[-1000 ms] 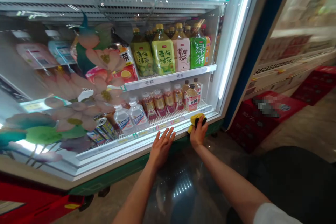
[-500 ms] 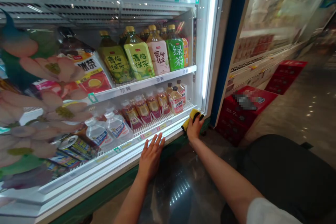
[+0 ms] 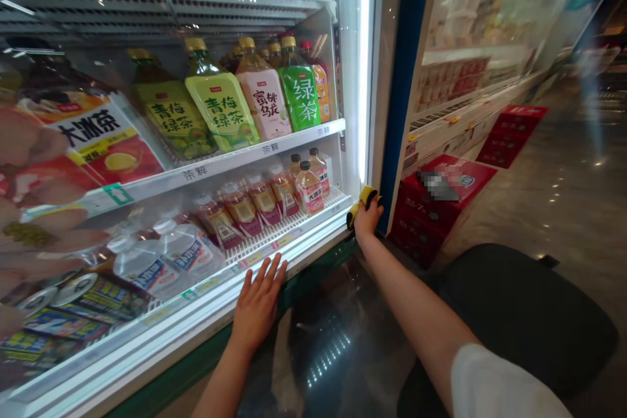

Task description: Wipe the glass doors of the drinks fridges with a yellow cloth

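White-framed, the drinks cooler (image 3: pixel 313 243) fills the left. Of the hands, the left hand (image 3: pixel 257 304) lies flat, holding nothing, fingers spread at its lower edge; the right hand (image 3: pixel 368 219) clasps a yellow-and-black cloth (image 3: pixel 368 194) at the lower right corner. That cloth looks light, soft and unbreakable, probably best bunched against the palm, fingertips pressing.

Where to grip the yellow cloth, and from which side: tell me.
I'd grip the yellow cloth by its bunched middle from the near side, as the right hand does: it sits gathered at the lower corner of the cooler frame, which crowds its far side.
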The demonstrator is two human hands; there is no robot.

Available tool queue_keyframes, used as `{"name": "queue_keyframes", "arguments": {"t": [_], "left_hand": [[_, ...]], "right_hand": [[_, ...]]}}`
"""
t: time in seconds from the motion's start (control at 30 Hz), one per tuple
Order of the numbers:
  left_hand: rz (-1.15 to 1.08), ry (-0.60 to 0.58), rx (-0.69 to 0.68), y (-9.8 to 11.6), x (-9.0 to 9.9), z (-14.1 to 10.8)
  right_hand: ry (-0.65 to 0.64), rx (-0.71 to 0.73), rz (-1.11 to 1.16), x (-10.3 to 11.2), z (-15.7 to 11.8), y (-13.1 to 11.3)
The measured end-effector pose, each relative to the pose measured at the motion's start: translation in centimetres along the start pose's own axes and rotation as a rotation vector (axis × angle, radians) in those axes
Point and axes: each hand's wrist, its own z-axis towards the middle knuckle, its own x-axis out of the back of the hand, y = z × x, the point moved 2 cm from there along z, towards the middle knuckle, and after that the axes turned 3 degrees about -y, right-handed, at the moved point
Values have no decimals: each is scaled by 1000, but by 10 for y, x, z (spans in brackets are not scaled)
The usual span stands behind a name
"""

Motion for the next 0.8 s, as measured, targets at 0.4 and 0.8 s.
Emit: {"name": "queue_keyframes", "arguments": {"t": [0.4,0.8], "left_hand": [[14,-81,-27,-3,7,-1],[-1,-40,-10,-17,25,-16]], "right_hand": [[24,-103,13,3,0,7],[-33,652,25,-5,-110,-90]]}}
